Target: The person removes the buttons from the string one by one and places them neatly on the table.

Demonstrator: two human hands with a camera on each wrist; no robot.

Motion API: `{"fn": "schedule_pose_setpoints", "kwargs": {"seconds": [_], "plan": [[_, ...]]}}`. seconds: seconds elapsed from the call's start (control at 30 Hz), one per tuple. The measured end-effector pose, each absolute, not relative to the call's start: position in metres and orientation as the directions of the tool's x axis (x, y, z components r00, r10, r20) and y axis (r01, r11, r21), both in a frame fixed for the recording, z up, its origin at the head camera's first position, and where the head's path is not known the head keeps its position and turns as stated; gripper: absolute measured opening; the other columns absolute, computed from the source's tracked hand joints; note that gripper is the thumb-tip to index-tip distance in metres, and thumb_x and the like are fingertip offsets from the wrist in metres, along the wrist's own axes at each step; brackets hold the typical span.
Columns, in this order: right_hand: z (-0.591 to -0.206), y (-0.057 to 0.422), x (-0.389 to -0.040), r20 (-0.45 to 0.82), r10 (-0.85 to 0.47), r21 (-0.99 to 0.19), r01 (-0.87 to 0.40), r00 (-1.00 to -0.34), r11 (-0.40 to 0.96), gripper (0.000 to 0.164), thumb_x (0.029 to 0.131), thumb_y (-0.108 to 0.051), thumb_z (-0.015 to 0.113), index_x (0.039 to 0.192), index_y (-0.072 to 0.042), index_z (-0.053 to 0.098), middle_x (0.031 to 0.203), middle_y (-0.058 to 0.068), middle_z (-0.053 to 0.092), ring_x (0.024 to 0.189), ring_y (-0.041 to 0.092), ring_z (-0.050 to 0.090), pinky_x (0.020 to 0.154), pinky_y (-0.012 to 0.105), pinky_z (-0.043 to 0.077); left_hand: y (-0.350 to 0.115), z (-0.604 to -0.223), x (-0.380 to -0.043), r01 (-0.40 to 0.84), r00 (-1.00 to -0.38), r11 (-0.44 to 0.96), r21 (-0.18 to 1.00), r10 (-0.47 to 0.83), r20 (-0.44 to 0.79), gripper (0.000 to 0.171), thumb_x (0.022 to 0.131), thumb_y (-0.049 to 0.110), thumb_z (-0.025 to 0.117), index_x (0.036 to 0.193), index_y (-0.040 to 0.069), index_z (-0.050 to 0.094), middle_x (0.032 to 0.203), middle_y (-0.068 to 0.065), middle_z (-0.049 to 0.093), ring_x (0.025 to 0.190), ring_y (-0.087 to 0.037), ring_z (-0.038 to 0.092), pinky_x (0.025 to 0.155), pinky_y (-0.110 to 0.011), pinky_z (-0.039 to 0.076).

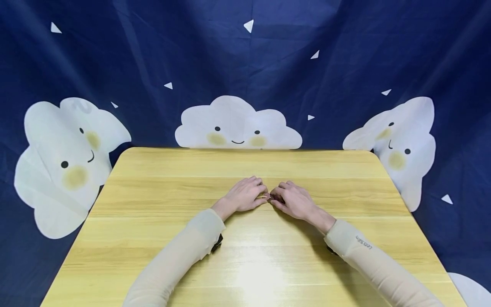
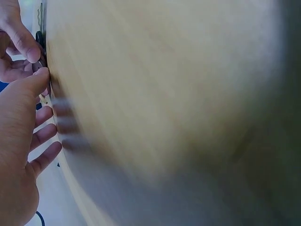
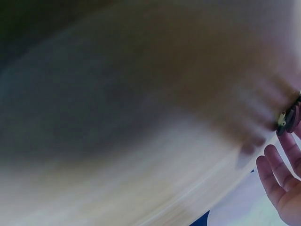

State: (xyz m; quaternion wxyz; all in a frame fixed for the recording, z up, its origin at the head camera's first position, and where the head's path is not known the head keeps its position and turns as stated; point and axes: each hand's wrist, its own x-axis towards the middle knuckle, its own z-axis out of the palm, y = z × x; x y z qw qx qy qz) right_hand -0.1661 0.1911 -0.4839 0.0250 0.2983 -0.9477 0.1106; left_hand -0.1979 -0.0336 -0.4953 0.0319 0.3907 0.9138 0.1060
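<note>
My left hand [image 1: 246, 194] and right hand [image 1: 295, 200] meet near the middle of the table, fingertips almost touching. Between the left thumb and forefinger is pinched a thin yellowish piece [image 1: 261, 197], mostly covered by the fingers. The right fingers grip a small dark item [image 1: 277, 198], which in the right wrist view is a dark, rounded thing with a pale yellow part, cut off by the frame edge. Its exact kind cannot be told. In the left wrist view, the left hand's other fingers [image 2: 44, 136] are spread loosely beside the tabletop.
The light wood table [image 1: 172, 264] has rounded far corners. Behind it hangs a dark blue cloth [image 1: 215, 51] printed with white clouds [image 1: 238, 121] and small triangles. Both forearms, in pale sleeves [image 1: 180, 251], reach in from the near edge.
</note>
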Motion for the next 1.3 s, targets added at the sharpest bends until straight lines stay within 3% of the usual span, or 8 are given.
{"fn": "schedule_pose_setpoints", "kwargs": {"seconds": [0.6, 0.8, 0.93, 1.17, 1.3], "plan": [[-0.483, 0.193, -0.165, 0.106, -0.585, -0.199, -0.593, -0.804, 0.78, 0.02, 0.099, -0.032, 0.073, 0.115, -0.019, 0.078, 0.102, -0.001, 0.072, 0.087, 0.016, 0.058, 0.069, 0.03, 0.051, -0.043, -0.502, -0.19, 0.708, -0.694, 0.653, 0.269, 0.715, 0.089, 0.029, 0.103, 0.044, 0.064, 0.119, 0.021, 0.073, 0.121, 0.001, 0.069, 0.12, -0.019, 0.063, 0.12, -0.039, 0.045], [-0.482, 0.193, -0.164, 0.095, -0.585, -0.206, -0.591, -0.805, 0.78, 0.02, 0.099, -0.031, 0.074, 0.115, -0.019, 0.077, 0.103, -0.001, 0.072, 0.089, 0.016, 0.059, 0.071, 0.033, 0.054, -0.047, -0.5, -0.187, 0.69, -0.702, 0.649, 0.32, 0.708, 0.078, 0.029, 0.103, 0.041, 0.066, 0.121, 0.02, 0.072, 0.124, 0.001, 0.07, 0.129, -0.02, 0.062, 0.131, -0.044, 0.034], [-0.48, 0.193, -0.164, 0.09, -0.585, -0.209, -0.59, -0.806, 0.78, 0.02, 0.099, -0.031, 0.074, 0.114, -0.019, 0.077, 0.102, 0.0, 0.071, 0.088, 0.016, 0.059, 0.069, 0.033, 0.053, -0.049, -0.5, -0.188, 0.685, -0.706, 0.653, 0.322, 0.705, 0.072, 0.03, 0.103, 0.042, 0.065, 0.122, 0.02, 0.072, 0.127, 0.002, 0.07, 0.132, -0.021, 0.061, 0.131, -0.044, 0.032], [-0.477, 0.192, -0.165, 0.072, -0.578, -0.228, -0.578, -0.813, 0.784, 0.021, 0.099, -0.033, 0.073, 0.115, -0.019, 0.077, 0.101, 0.0, 0.07, 0.085, 0.015, 0.056, 0.066, 0.03, 0.05, -0.053, -0.5, -0.188, 0.682, -0.711, 0.643, 0.348, 0.695, 0.107, 0.026, 0.102, 0.041, 0.067, 0.118, 0.021, 0.072, 0.122, 0.003, 0.071, 0.125, -0.018, 0.064, 0.128, -0.041, 0.038], [-0.476, 0.191, -0.166, 0.084, -0.579, -0.241, -0.58, -0.811, 0.778, 0.023, 0.1, -0.034, 0.072, 0.116, -0.019, 0.077, 0.104, 0.0, 0.07, 0.087, 0.015, 0.057, 0.067, 0.031, 0.051, -0.054, -0.499, -0.188, 0.682, -0.711, 0.637, 0.359, 0.692, 0.125, 0.026, 0.102, 0.04, 0.068, 0.118, 0.021, 0.072, 0.118, 0.004, 0.071, 0.117, -0.016, 0.066, 0.116, -0.038, 0.05]]}}
